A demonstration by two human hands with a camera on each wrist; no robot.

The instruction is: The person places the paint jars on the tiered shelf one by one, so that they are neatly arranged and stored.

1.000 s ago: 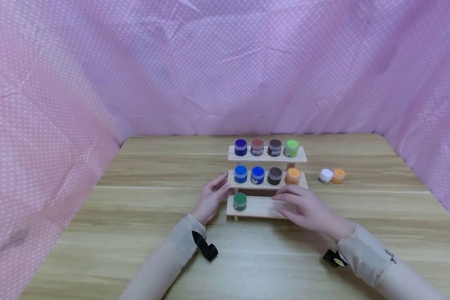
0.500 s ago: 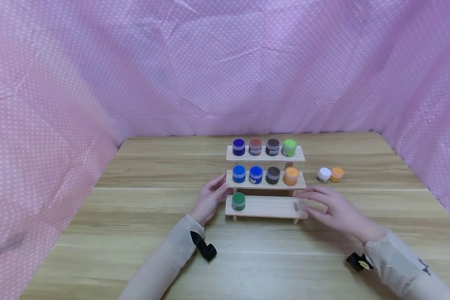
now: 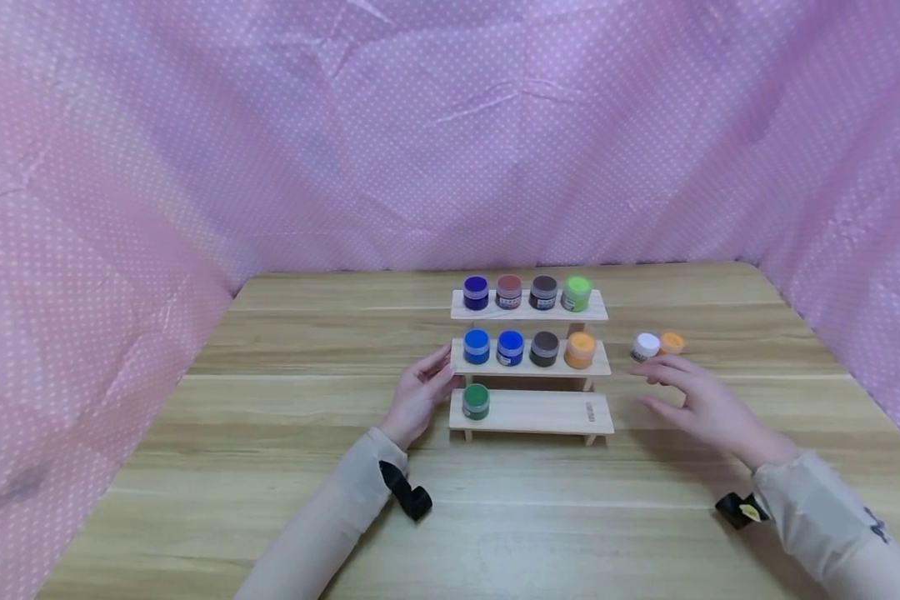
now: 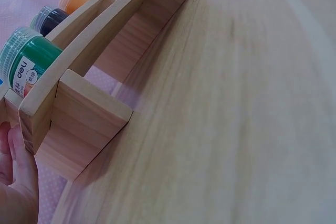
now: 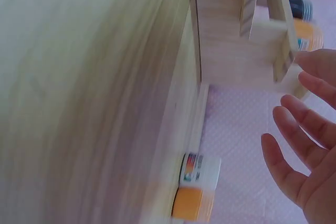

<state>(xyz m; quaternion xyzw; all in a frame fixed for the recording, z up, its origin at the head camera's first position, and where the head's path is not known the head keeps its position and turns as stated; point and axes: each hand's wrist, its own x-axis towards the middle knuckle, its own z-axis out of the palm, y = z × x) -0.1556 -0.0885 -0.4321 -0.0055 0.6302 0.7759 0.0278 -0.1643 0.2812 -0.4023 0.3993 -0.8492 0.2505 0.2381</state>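
In the head view a three-step wooden rack [image 3: 536, 414] holds small paint jars. My left hand [image 3: 420, 396] grips the rack's left end, with its fingertips [image 4: 20, 145] at the board edge in the left wrist view. On the lowest step stands one green paint jar [image 3: 476, 402], at the left. My right hand [image 3: 708, 408] hovers right of the rack, fingers spread and holding nothing. Just beyond its fingertips, a white paint jar [image 3: 646, 347] and an orange paint jar [image 3: 671, 343] stand side by side on the table; the fingers partly overlap them.
The middle step bears light blue, blue [image 3: 510, 348], dark and orange [image 3: 580, 350] jars. Dark blue, reddish-brown, dark and light green [image 3: 577, 294] jars line the top step. A pink dotted cloth [image 3: 450, 150] hangs behind the wooden table [image 3: 270, 433].
My right hand has moved right, from over the lowest step to near the white and orange jars. The left hand stays at the rack's left end.
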